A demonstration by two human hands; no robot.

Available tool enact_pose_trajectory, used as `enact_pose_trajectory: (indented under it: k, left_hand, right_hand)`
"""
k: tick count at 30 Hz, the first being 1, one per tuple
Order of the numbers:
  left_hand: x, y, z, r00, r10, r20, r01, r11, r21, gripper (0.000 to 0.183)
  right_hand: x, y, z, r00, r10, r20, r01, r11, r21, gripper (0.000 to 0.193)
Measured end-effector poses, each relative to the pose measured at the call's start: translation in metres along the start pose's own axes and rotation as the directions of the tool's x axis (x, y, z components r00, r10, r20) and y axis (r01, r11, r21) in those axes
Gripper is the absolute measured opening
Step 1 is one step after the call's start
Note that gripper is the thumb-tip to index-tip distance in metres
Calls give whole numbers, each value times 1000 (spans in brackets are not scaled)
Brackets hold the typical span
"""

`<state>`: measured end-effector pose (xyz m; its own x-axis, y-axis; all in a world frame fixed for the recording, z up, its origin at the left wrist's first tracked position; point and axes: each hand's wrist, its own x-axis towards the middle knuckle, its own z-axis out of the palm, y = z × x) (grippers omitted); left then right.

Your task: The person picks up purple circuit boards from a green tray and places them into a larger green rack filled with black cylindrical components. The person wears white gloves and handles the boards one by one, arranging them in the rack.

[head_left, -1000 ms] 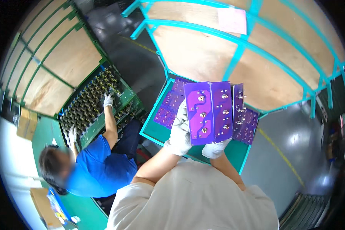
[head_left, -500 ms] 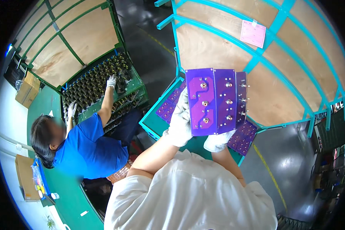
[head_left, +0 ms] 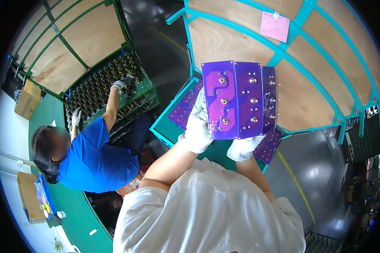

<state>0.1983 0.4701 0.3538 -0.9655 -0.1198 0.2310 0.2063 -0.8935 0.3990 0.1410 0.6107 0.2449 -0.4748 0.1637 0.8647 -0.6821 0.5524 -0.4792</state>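
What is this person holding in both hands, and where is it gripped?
Three-section purple board: the left hand holds its left edge, the right hand its lower edge toward the right. The grip behind it is hidden.

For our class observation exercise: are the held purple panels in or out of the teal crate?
Out: left hand and right hand hold the purple panels up, hiding part of the teal crate.

Factory workshop, indicated by a yellow line [head_left: 297, 182] on the grey floor [head_left: 325, 164], turquoise metal framing [head_left: 302, 16] backed with wooden panels [head_left: 228, 46], rows of components [head_left: 99, 86] before a co-worker [head_left: 95, 160] in blue, a green counter [head_left: 74, 211], and purple boards [head_left: 245, 111] bearing metal fittings [head_left: 253, 100].
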Motion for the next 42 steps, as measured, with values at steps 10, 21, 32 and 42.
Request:
enact_pose_trajectory:
  k: [10, 21, 32, 42]
  left_hand:
    - [-7, 2, -16, 990, -86, -108, 66, 982, -178, 35]
    - [-19, 10, -7, 995, -10, -94, 11, 1000, 7, 35]
    - [-25, 11, -20, 990, -114, -87, 102, 986, -129, 33]
    - [-34, 17, -28, 992, -81, -93, 58, 972, -229, 33]
  right_hand:
    - [6, -11, 1, 990, 140, 3, -135, 947, 291, 53]
    - [35, -66, -8, 988, -80, -131, 91, 993, 77, 50]
    - [-4, -53, -12, 810, 526, 257, -374, 127, 919, 55]
    - [14, -83, -10, 996, 86, 33, -90, 844, 529, 55]
